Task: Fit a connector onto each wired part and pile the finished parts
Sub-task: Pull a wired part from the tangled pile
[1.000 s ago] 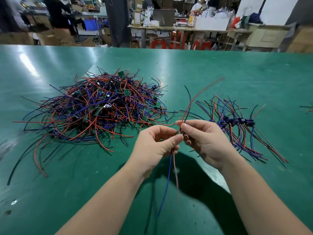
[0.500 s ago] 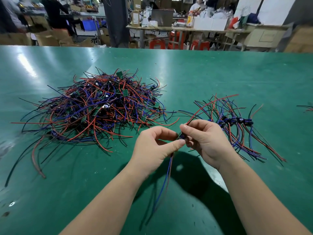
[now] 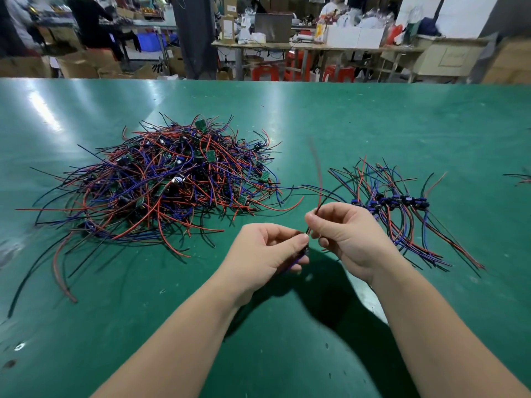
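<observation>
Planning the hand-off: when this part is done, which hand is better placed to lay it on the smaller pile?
Right, probably. The right hand pinches the wired part and sits just beside the smaller pile; the left hand, pinching its lower end, is nearer the big tangle.

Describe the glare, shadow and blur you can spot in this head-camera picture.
Head view: pale glare streaks on the green table, strongest far left; a dark shadow lies beneath the left hand and right hand; the red wire rising from the right hand is motion-blurred; the workshop behind looks soft.
</observation>
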The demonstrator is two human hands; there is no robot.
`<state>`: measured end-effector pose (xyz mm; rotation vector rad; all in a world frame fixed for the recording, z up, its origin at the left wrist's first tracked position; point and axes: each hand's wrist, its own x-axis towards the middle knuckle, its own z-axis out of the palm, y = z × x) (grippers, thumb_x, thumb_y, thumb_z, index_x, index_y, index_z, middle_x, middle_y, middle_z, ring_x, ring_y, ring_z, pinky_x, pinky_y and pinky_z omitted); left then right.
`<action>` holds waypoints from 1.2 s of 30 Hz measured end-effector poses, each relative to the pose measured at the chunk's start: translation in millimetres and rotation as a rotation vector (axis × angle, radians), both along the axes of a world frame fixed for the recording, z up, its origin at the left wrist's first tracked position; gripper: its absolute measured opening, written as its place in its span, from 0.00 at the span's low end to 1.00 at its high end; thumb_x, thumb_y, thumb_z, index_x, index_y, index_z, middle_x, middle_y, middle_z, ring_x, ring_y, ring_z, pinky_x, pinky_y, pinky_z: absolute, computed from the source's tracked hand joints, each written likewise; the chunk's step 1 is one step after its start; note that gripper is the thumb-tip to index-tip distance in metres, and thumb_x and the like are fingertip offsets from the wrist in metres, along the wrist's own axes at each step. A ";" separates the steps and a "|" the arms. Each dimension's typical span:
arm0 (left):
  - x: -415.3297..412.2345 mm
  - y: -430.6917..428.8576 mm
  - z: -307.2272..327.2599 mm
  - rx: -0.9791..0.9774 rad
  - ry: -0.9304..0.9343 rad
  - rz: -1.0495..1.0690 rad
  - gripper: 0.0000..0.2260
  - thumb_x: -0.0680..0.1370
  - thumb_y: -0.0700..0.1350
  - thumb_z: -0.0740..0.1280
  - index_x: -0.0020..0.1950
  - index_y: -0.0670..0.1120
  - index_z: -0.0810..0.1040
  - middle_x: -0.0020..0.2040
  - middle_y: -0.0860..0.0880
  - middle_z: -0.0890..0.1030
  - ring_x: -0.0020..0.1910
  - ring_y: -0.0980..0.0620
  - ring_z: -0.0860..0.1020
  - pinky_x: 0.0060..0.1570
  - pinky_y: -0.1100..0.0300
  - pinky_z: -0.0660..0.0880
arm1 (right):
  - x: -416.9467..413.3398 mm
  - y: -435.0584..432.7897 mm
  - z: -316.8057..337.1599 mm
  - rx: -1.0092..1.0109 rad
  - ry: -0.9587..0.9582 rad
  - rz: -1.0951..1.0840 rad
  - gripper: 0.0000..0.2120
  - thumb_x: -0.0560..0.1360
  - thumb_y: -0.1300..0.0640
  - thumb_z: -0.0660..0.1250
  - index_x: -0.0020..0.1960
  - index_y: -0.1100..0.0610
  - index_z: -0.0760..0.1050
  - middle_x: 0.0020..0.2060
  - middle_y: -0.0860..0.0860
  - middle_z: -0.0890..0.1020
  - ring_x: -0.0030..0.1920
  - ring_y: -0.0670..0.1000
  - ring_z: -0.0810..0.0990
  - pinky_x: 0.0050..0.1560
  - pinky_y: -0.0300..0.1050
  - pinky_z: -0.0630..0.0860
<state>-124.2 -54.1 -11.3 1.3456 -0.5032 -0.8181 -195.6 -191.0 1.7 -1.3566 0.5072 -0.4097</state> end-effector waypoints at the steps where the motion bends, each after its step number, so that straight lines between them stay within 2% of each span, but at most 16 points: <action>1: 1.2 1.2 1.1 0.010 -0.002 -0.023 0.02 0.74 0.38 0.70 0.43 0.39 0.80 0.34 0.45 0.83 0.31 0.53 0.81 0.31 0.65 0.77 | 0.3 -4.0 1.5 0.023 0.000 -0.047 0.05 0.69 0.65 0.71 0.37 0.59 0.76 0.25 0.50 0.79 0.25 0.44 0.76 0.25 0.32 0.69; 7: -3.6 5.6 2.7 0.100 -0.040 -0.233 0.04 0.73 0.36 0.71 0.39 0.42 0.81 0.33 0.45 0.82 0.30 0.52 0.81 0.33 0.62 0.79 | -13.4 -43.9 12.2 0.279 -0.129 -0.373 0.08 0.70 0.65 0.70 0.39 0.58 0.72 0.28 0.52 0.82 0.30 0.49 0.83 0.25 0.34 0.74; 12: -4.8 7.9 5.2 0.149 -0.073 -0.261 0.02 0.74 0.36 0.70 0.42 0.41 0.80 0.33 0.47 0.83 0.30 0.53 0.81 0.32 0.65 0.77 | -17.7 -51.5 10.2 0.257 -0.170 -0.419 0.09 0.70 0.65 0.72 0.38 0.58 0.72 0.28 0.53 0.82 0.30 0.50 0.83 0.24 0.34 0.73; 16: 0.0 12.9 9.2 0.112 -0.017 -0.240 0.01 0.75 0.36 0.69 0.45 0.40 0.79 0.38 0.43 0.83 0.33 0.51 0.82 0.33 0.64 0.78 | -16.8 -53.2 10.0 0.195 -0.158 -0.463 0.12 0.77 0.58 0.66 0.37 0.58 0.69 0.22 0.50 0.75 0.28 0.51 0.83 0.20 0.33 0.69; 18: 0.8 13.9 12.4 0.073 0.028 -0.234 0.01 0.76 0.38 0.68 0.45 0.41 0.79 0.40 0.43 0.84 0.37 0.51 0.83 0.35 0.64 0.78 | -14.9 -51.9 9.9 0.220 -0.148 -0.427 0.15 0.81 0.53 0.59 0.39 0.59 0.69 0.25 0.52 0.77 0.29 0.52 0.83 0.22 0.35 0.72; 20: 1.3 13.4 17.7 0.006 0.119 -0.213 0.03 0.75 0.42 0.68 0.46 0.42 0.79 0.43 0.44 0.85 0.39 0.50 0.84 0.36 0.62 0.79 | -12.5 -48.0 9.7 0.240 -0.092 -0.344 0.17 0.83 0.51 0.53 0.44 0.60 0.72 0.33 0.57 0.81 0.30 0.52 0.84 0.25 0.36 0.75; 23: 6.0 11.8 27.0 -0.135 0.323 -0.138 0.08 0.69 0.46 0.68 0.44 0.43 0.81 0.46 0.43 0.85 0.41 0.50 0.84 0.35 0.61 0.80 | -10.1 -39.2 6.4 0.172 0.020 -0.183 0.08 0.82 0.60 0.55 0.49 0.60 0.72 0.39 0.60 0.79 0.29 0.52 0.83 0.26 0.37 0.76; 27: 12.7 11.1 31.3 -0.329 0.541 -0.021 0.11 0.67 0.44 0.67 0.43 0.40 0.83 0.45 0.42 0.85 0.43 0.49 0.85 0.35 0.60 0.81 | -6.9 -19.6 -0.2 0.018 0.128 0.118 0.03 0.76 0.69 0.64 0.46 0.63 0.75 0.36 0.58 0.80 0.26 0.49 0.80 0.25 0.37 0.75; 29: 13.0 10.4 29.9 -0.387 0.565 0.027 0.10 0.67 0.45 0.68 0.38 0.40 0.84 0.44 0.42 0.85 0.43 0.49 0.85 0.35 0.60 0.81 | -5.5 -8.9 -1.3 -0.034 0.066 0.223 0.07 0.69 0.67 0.71 0.46 0.62 0.77 0.34 0.55 0.80 0.27 0.49 0.79 0.26 0.37 0.74; 31: 11.3 8.1 27.2 -0.382 0.540 0.062 0.10 0.67 0.47 0.68 0.42 0.42 0.83 0.44 0.44 0.85 0.41 0.52 0.84 0.37 0.63 0.80 | -3.3 0.9 -0.3 -0.012 -0.058 0.257 0.10 0.63 0.63 0.74 0.44 0.58 0.81 0.32 0.53 0.79 0.27 0.48 0.77 0.27 0.37 0.72; 33: 8.6 5.0 23.4 -0.323 0.472 0.104 0.12 0.65 0.48 0.70 0.46 0.45 0.79 0.41 0.50 0.84 0.36 0.57 0.81 0.35 0.67 0.77 | 0.7 8.3 0.8 0.089 -0.193 0.205 0.10 0.59 0.58 0.75 0.40 0.55 0.83 0.30 0.52 0.80 0.26 0.47 0.76 0.28 0.36 0.72; 36: 2.6 0.6 19.3 -0.279 0.396 0.149 0.08 0.63 0.48 0.72 0.39 0.47 0.81 0.36 0.52 0.81 0.32 0.59 0.76 0.34 0.68 0.73 | 4.9 14.9 4.9 0.270 -0.293 0.074 0.03 0.60 0.56 0.73 0.34 0.55 0.83 0.29 0.51 0.81 0.26 0.44 0.76 0.28 0.33 0.74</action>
